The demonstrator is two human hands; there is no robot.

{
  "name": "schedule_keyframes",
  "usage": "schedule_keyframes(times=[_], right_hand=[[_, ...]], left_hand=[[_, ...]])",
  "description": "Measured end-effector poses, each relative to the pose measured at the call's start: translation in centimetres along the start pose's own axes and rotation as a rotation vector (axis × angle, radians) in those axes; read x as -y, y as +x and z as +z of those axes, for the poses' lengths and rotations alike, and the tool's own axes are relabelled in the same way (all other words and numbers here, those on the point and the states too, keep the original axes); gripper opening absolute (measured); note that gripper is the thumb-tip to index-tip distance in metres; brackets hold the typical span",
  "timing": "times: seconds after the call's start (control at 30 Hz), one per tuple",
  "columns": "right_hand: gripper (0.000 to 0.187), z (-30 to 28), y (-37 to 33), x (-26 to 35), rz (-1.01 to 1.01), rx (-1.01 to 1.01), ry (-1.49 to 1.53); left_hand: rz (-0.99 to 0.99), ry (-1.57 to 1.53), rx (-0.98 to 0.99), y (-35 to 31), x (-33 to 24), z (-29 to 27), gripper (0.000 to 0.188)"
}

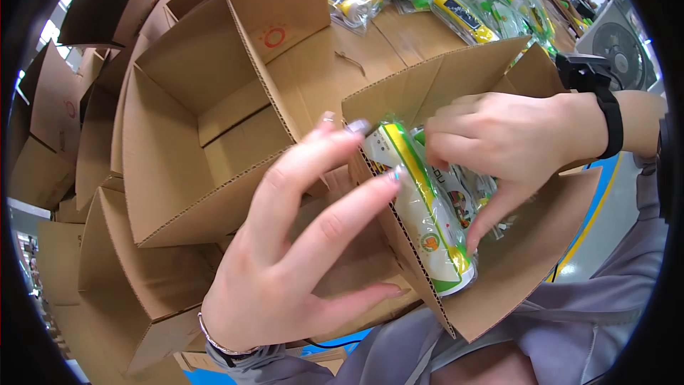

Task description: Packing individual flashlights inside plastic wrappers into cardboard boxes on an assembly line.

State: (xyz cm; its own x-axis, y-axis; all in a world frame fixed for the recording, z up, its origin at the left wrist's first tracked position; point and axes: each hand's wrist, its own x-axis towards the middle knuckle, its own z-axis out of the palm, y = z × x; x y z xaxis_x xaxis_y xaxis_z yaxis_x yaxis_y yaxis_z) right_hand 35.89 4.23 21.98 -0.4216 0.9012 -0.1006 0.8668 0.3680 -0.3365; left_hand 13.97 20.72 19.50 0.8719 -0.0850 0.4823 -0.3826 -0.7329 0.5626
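The left hand (274, 271) is held with its fingers spread, its fingertips at the near left wall of the open carton (541, 249), perhaps so that the wall and contents can be steadied; whether contact is made cannot be told. The green, yellow and white wrapped package (420, 217) is seated lengthwise inside, along that wall, probably to save room. Beside it, the right hand (506, 132) is lowered over another wrapped item (457, 191), thumb spread from curled fingers; whether anything is gripped cannot be told.
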Motion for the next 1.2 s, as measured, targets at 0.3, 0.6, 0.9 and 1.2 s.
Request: schedule_keyframes(times=[0.3,0.6,0.9,1.2], right_hand=[[0.071,0.9,2.4,1.5,0.244,0.348,-0.011],[0.067,3.1,2.2,1.4,0.218,0.341,-0.116],[0.029,-7.3,-3.7,-5.9,0.618,-0.714,0.092],[0.049,-0.7,-14.3,-24.4,1.036,-0.474,-0.105]], left_hand=[[-0.043,-0.081,0.063,1.0,0.5,0.9,0.09],[-0.082,0.061,0.052,0.4,0.3,1.3,0.079],[-0.168,0.111,0.023,0.2,-1.4,0.7,0.085],[-0.173,0.165,0.064,0.1,-0.2,1.7,0.085]])
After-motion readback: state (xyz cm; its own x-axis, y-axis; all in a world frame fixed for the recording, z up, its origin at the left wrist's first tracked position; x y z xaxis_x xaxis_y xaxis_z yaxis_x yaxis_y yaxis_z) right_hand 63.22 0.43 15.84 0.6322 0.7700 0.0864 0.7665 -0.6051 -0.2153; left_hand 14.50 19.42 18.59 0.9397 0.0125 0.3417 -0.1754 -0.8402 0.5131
